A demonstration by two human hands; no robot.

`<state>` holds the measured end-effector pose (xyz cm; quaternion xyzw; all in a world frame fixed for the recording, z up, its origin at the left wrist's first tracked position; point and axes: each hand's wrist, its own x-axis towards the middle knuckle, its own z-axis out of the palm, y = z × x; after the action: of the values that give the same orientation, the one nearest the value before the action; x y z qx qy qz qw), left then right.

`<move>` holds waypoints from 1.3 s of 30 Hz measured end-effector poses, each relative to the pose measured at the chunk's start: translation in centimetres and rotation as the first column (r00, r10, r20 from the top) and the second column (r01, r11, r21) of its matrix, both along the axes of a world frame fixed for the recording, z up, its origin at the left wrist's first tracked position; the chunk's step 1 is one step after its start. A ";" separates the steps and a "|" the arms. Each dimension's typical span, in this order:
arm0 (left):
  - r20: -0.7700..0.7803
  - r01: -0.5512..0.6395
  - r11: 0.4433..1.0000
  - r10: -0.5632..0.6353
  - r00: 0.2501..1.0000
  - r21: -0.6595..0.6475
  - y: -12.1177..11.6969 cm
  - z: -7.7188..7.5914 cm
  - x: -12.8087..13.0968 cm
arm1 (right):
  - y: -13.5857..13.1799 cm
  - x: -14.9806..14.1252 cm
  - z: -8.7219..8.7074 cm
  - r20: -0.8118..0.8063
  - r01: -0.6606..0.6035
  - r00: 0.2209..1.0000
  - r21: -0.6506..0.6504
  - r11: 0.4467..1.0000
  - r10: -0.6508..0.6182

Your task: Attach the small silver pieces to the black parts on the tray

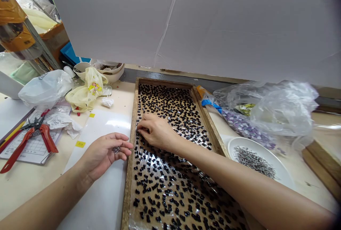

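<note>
Seemingly for ready supply, metal pins (116,149) are cupped in the left hand (102,153); the right hand (156,132) is pinched, contents hidden.

Wooden tray (129,160) partly below frame

Workshop, probably — pliers (36,125), wooden tray (129,173)
</note>
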<state>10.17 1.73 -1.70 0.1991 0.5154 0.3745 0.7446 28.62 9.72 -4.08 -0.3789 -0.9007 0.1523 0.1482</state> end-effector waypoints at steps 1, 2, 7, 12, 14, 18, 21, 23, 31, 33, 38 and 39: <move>0.001 0.004 1.000 -0.004 1.000 0.001 0.0 0.0 0.0 | 0.0 0.1 0.0 -0.004 -0.003 1.000 0.001 1.000 0.003; 0.004 0.007 1.000 -0.007 1.000 0.002 -0.1 0.1 0.0 | 0.1 0.2 0.0 -0.010 -0.009 1.000 -0.003 1.000 0.009; 0.117 0.010 1.000 -0.010 0.993 0.006 -0.3 0.5 0.2 | -0.6 1.0 1.7 -0.093 0.008 0.996 -0.026 1.000 -0.010; 0.283 0.011 1.000 -0.015 0.959 0.015 -0.8 0.9 0.7 | -3.2 0.5 3.6 -0.239 -0.027 0.971 -0.086 0.996 0.006; 0.328 0.001 0.999 -0.012 0.945 0.033 -1.0 0.9 0.8 | -4.2 0.0 3.7 -0.232 -0.056 0.972 -0.118 0.991 0.027; 0.361 -0.023 0.999 0.005 0.933 0.046 -1.2 0.9 0.9 | -5.0 -0.9 3.2 -0.190 -0.037 0.982 -0.123 0.992 0.013; 0.365 -0.024 0.997 -0.003 0.931 0.068 -1.2 1.0 1.0 | -5.1 -1.4 2.8 -0.197 -0.012 0.980 -0.139 0.990 -0.016; 0.354 -0.023 0.997 -0.006 0.935 0.076 -1.3 1.0 1.1 | -5.1 -1.7 2.7 -0.215 -0.003 0.976 -0.171 0.985 -0.034; 0.294 0.014 0.997 -0.035 0.955 0.076 -1.4 0.7 0.9 | -4.6 -1.5 4.0 -0.297 0.016 0.947 -0.334 0.942 -0.122; 0.243 0.049 0.996 -0.066 0.968 0.076 -1.4 0.7 0.9 | -4.0 -0.7 4.6 -0.304 0.041 0.940 -0.356 0.934 -0.157; 0.111 0.034 0.999 -0.037 0.993 0.033 -1.1 0.7 0.9 | -2.4 1.5 4.5 -0.247 0.168 0.929 -0.378 0.910 -0.274; 0.099 0.031 0.999 -0.034 0.995 0.032 -1.1 0.7 0.9 | -2.1 1.8 4.2 -0.235 0.188 0.931 -0.349 0.918 -0.280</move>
<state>11.05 0.65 -1.04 0.1998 0.4687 0.3795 0.7723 30.44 7.64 0.09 -0.4783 -0.7813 0.3297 0.2281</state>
